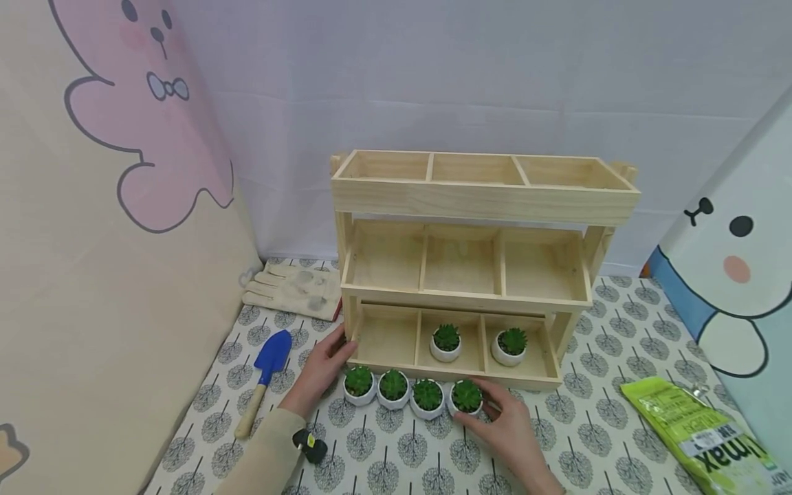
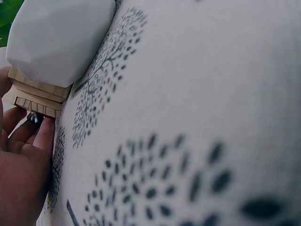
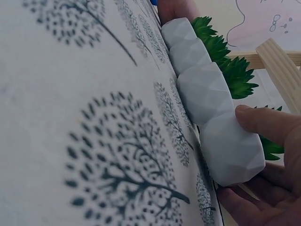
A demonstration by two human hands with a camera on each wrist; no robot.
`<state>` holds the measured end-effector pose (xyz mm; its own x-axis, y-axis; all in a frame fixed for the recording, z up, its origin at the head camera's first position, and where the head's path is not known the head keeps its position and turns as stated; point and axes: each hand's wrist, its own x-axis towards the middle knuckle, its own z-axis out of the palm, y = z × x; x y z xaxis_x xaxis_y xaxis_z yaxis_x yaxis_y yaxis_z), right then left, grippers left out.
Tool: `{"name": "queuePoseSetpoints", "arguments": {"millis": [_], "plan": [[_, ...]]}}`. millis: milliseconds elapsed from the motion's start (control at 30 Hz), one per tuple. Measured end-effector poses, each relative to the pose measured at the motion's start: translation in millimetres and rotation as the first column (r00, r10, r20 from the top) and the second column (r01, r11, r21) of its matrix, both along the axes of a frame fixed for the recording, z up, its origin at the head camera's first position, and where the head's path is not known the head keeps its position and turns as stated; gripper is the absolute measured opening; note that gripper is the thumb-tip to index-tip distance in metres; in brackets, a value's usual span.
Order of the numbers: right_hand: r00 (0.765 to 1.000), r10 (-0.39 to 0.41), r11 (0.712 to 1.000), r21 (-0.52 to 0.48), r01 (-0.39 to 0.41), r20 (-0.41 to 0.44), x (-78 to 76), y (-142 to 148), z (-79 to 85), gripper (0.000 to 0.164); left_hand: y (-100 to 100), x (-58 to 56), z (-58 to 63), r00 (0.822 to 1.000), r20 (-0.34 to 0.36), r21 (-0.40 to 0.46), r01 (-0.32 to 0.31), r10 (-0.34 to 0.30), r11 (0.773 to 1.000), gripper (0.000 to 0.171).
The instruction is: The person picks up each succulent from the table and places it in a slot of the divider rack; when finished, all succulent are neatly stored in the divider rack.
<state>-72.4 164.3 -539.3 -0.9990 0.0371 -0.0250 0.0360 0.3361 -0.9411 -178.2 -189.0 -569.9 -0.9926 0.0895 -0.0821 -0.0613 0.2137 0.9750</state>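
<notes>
Plant pot (image 1: 466, 397), at six o'clock from the shelf (image 1: 482, 201), is pinched by the right hand (image 1: 506, 425). The left hand (image 1: 322, 368) grips the shelf's eight-o'clock corner.

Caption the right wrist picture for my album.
Right hand's grip on the end white pot in a row of four.

The left hand (image 1: 324, 363) and right hand (image 1: 509, 425) were bare. A plain cream-beige sleeve (image 1: 262, 455) reached the left wrist, where a small, rounded black device (image 1: 317, 451) bore a yellow marking (image 1: 310, 441).
</notes>
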Motion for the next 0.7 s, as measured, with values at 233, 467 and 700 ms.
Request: {"name": "queuePoseSetpoints", "arguments": {"millis": [233,467,700], "plan": [[1.0,-0.003,1.0,0.008,0.003,0.011,0.4,2,5.3,0.064,0,-0.7,-1.4,1.0,-0.002,-0.009,-0.003,0.003,1.0,0.07],[0.999,0.0,1.0,0.021,-0.001,0.04,-1.0,3,10.8,0.067,0,-0.7,-2.7,1.0,-0.01,0.005,-0.004,0.004,1.0,0.07],[1.0,0.03,0.999,0.034,-0.03,-0.009,-3.3,6,21.1,0.068,0,-1.9,-2.3,1.0,0.001,0.027,-0.009,0.009,1.0,0.069]]}}
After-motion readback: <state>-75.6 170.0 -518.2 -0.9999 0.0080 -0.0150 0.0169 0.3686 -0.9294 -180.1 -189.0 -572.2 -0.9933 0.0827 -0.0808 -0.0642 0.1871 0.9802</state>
